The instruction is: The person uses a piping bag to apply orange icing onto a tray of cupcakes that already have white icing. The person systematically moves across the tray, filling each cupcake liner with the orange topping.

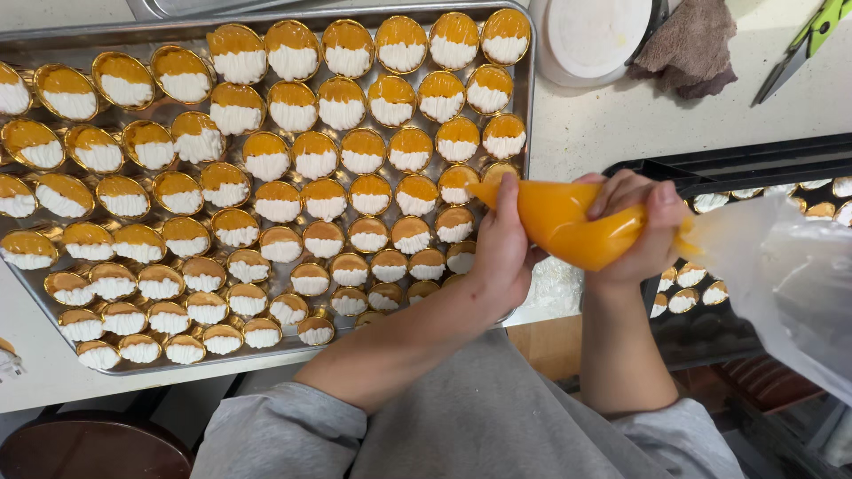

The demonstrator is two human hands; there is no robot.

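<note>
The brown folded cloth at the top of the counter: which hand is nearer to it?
Right. The right hand grips the wide end of the orange piping bag, almost straight below the brown folded cloth. The left hand steadies the bag's tip, farther left of it.

Left hand (501, 253) cupped; right hand (635, 232) clenched.

Piping bag (568, 226): glossy clear plastic, smooth. Tray (524, 98): shiny brushed metal. Cups (324, 200): gold foil, reflective. Cloth (692, 44): brown, napped, possibly microfibre. Sleeves (284, 430): matt grey knit.
</note>
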